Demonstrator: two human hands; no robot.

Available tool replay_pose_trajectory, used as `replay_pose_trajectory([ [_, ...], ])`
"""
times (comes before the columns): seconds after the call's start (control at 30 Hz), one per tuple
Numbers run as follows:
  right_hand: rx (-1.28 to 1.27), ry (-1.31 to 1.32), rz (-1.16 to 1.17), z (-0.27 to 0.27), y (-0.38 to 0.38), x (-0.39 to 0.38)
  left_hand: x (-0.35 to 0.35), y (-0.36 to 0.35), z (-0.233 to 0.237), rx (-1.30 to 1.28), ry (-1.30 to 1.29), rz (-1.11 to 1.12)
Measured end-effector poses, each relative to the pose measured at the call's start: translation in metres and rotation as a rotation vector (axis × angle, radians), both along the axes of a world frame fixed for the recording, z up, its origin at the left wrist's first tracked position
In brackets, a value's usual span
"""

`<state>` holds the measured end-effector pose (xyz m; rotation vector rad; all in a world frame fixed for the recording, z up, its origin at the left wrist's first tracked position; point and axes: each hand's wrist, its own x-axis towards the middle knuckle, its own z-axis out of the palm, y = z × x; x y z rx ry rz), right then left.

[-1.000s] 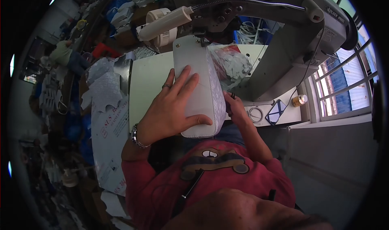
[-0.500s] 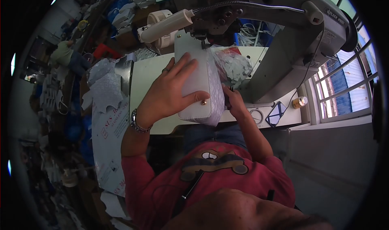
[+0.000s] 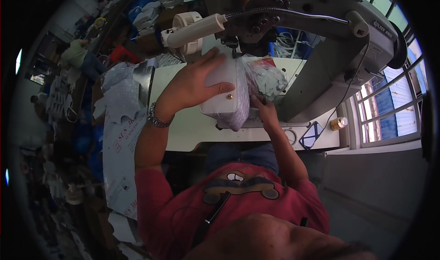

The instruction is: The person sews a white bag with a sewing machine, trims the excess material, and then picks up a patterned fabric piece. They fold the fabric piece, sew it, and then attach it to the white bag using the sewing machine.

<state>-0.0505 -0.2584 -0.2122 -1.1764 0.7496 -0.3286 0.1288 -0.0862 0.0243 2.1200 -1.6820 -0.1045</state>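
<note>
A white handbag body (image 3: 219,103) with stitched edges and a gold stud lies under the sewing machine's needle area (image 3: 234,49). Clear plastic wrap (image 3: 243,92) covers its right side. My left hand (image 3: 197,83), a metal watch on its wrist, lies flat across the bag's top with fingers stretched and thumb near the stud. At the bag's right side is my right hand (image 3: 266,111), its fingers bent inward. A small dark thing shows at those fingers, too hidden to name.
Above and to the right stand the machine's head and column (image 3: 305,79). A lamp (image 3: 195,30) reaches in from the left. Plastic-wrapped pieces (image 3: 270,79) lie beyond my right hand. A phone (image 3: 311,135) and a small jar (image 3: 339,123) sit near the window. Another person (image 3: 80,56) is far left.
The white handbag body has moved away from me, further under the machine head, and my left hand has gone with it. My right hand stays at the bag's right side.
</note>
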Motion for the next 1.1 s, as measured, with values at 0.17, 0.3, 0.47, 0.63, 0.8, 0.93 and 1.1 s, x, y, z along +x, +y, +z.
replay_pose_trajectory([
  [0.17,-0.472,-0.245,-0.043,0.068,-0.012,-0.052,0.009,-0.002,-0.001,-0.058,-0.037,-0.034],
  [0.3,-1.014,-0.566,-0.452,0.187,-0.065,-0.134,-0.003,-0.008,-0.002,-0.104,-0.163,0.050],
  [0.47,-1.675,-0.149,-1.066,0.327,-0.222,-0.203,-0.027,-0.022,0.004,0.023,-0.237,0.130],
  [0.63,-1.828,0.476,-1.127,0.328,-0.324,-0.214,-0.034,-0.022,0.002,0.078,-0.237,0.261],
  [0.8,-1.881,0.509,-1.110,0.309,-0.332,-0.218,-0.032,-0.024,0.003,0.011,-0.202,0.196],
  [0.93,-1.848,0.539,-0.836,0.362,-0.351,-0.220,-0.029,-0.025,0.002,0.033,-0.226,0.197],
  [1.1,-1.740,0.594,-0.549,0.402,-0.367,-0.206,-0.028,-0.026,-0.001,-0.015,-0.247,0.206],
])
